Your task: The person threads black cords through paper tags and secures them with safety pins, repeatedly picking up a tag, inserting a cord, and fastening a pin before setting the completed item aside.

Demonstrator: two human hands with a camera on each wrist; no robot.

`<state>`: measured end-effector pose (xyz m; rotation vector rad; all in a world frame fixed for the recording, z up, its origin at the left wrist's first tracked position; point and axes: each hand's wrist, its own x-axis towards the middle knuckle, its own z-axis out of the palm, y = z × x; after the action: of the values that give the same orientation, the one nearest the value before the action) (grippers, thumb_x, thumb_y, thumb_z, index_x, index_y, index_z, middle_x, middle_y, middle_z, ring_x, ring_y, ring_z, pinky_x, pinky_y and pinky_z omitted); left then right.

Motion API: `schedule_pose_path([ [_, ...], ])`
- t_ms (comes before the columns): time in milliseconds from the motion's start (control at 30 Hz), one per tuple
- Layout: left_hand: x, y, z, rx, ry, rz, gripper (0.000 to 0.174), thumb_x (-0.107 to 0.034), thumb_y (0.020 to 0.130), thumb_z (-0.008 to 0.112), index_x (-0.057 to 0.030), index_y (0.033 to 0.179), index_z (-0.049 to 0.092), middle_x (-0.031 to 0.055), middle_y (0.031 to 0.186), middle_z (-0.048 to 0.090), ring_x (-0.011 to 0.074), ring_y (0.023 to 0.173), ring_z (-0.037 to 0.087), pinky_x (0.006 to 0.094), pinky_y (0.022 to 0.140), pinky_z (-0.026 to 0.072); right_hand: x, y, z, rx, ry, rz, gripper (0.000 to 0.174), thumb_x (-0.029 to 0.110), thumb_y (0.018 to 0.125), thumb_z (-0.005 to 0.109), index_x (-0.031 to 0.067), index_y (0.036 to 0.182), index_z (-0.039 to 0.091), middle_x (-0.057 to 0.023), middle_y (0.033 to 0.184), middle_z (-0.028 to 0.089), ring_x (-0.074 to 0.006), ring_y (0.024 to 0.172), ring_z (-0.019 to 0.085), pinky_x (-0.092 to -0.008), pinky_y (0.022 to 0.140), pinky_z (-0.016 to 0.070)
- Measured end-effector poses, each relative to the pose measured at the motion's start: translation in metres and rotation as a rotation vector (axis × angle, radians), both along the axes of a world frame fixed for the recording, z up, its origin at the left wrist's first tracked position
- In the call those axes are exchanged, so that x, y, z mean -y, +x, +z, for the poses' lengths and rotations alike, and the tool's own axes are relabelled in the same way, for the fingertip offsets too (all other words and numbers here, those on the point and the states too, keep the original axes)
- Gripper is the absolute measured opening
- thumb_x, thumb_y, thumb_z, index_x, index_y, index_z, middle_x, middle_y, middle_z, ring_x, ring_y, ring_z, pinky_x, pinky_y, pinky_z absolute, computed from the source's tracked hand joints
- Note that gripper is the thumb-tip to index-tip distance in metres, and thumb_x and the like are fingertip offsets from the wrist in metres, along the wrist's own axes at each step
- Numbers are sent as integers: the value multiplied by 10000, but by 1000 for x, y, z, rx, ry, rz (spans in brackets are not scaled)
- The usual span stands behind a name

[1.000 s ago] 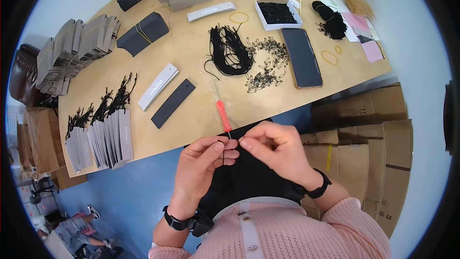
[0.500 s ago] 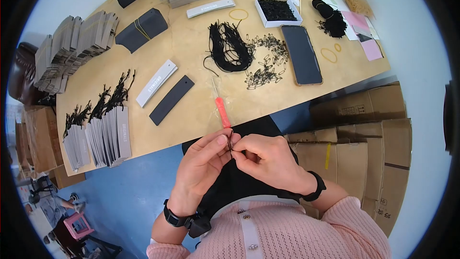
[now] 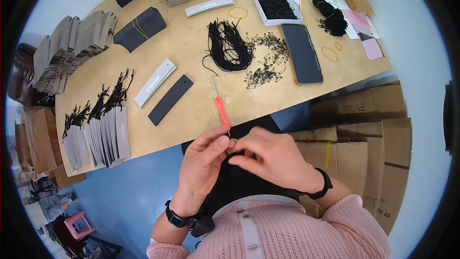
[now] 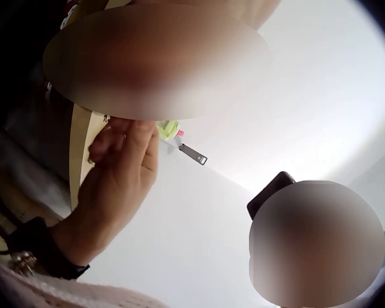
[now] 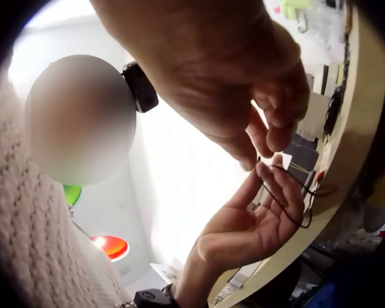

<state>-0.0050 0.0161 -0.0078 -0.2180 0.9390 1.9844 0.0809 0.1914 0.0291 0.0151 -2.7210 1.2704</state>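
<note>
In the head view my left hand [image 3: 203, 163] is in front of the table's near edge, pinching a thin black cord between thumb and fingers. The right wrist view shows the cord [image 5: 284, 208] drooping in a loop beside the left fingers. Close against those fingertips is my right hand [image 3: 270, 156], its thumb and forefinger bent and parted. Just beyond the hands, a red-handled tool [image 3: 221, 108] with a thin metal shaft lies at the table edge.
A hank of black cords [image 3: 229, 50] lies beside scattered small metal clips [image 3: 266, 69] and a phone [image 3: 303, 55]. Corded grey tags [image 3: 108, 136] stand at left, near a white tag [image 3: 155, 82] and a black tag [image 3: 170, 100]. Cardboard boxes [image 3: 350, 163] lean at right.
The right hand comes in against the left fingertips, then its thumb and forefinger part. The left hand rises slightly toward the red-handled tool. The things on the table stay put.
</note>
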Motion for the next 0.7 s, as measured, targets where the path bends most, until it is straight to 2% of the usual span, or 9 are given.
schedule_pose_path([
  [133, 0, 1, 0, -157, -18, 12, 305, -4, 912, 694, 10, 1210, 633, 107, 1009, 715, 192, 935, 692, 319, 872, 549, -12, -7, 1, -65, -197, -78, 179, 132, 850, 755, 73, 1002, 679, -73, 900, 598, -248, 696, 641, -344, 600, 514],
  [200, 1, 0, 2, -205, -27, -14, 324, 8, 904, 700, 10, 1219, 624, 104, 998, 716, 188, 922, 695, 309, 875, 548, -17, -11, 0, -60, -259, -27, 149, 92, 857, 742, 62, 988, 678, -79, 923, 588, -248, 691, 627, -346, 596, 500],
  [267, 3, 0, 3, -285, -104, -83, 273, 14, 899, 705, 7, 1167, 651, 93, 965, 718, 174, 903, 697, 288, 874, 544, -20, -13, -8, -60, -299, 126, 152, 29, 851, 749, 61, 987, 691, -46, 939, 586, -132, 698, 604, -270, 593, 501],
  [333, 5, 0, 9, -335, -180, -115, 238, 18, 896, 707, 10, 1130, 664, 91, 959, 720, 169, 902, 697, 282, 866, 544, -18, -13, -8, -10, -326, 120, 161, 2, 832, 742, 68, 966, 680, -46, 936, 583, -142, 692, 602, -273, 594, 499],
  [467, 7, 3, 13, -451, -313, -147, 123, 19, 903, 699, 19, 1026, 684, 90, 973, 723, 167, 902, 698, 284, 834, 551, -16, -17, -11, -111, -197, 93, 159, 0, 798, 741, 62, 916, 655, -60, 908, 570, -189, 671, 605, -287, 598, 506],
  [533, 9, 2, 8, -474, -284, -108, 110, 15, 911, 691, 20, 1020, 680, 94, 980, 724, 176, 904, 700, 292, 825, 554, -23, -25, -14, -127, -108, 67, 109, 122, 844, 713, 76, 893, 626, -67, 905, 564, -282, 725, 626, -367, 622, 513],
  [567, 9, 1, 7, -497, -259, -64, 96, 11, 919, 682, 20, 1015, 677, 98, 987, 725, 185, 906, 702, 300, 815, 557, -32, -30, -17, -123, 54, -11, 121, 161, 857, 706, 76, 908, 637, -78, 907, 571, -298, 775, 631, -385, 657, 524],
  [600, 8, 0, 10, -496, -257, -65, 96, 11, 919, 682, 20, 1015, 677, 98, 987, 725, 185, 906, 702, 300, 815, 557, -41, -37, -25, -213, 186, -112, 110, 151, 858, 701, 69, 907, 646, -79, 894, 569, -295, 783, 625, -390, 663, 522],
  [700, 5, -3, 17, -462, -281, -15, 95, -58, 928, 684, 15, 988, 673, 139, 969, 730, 226, 845, 715, 335, 758, 572, -61, -54, -38, -202, 271, -183, 97, 130, 847, 693, 64, 909, 660, -89, 872, 558, -290, 790, 625, -386, 659, 519],
])
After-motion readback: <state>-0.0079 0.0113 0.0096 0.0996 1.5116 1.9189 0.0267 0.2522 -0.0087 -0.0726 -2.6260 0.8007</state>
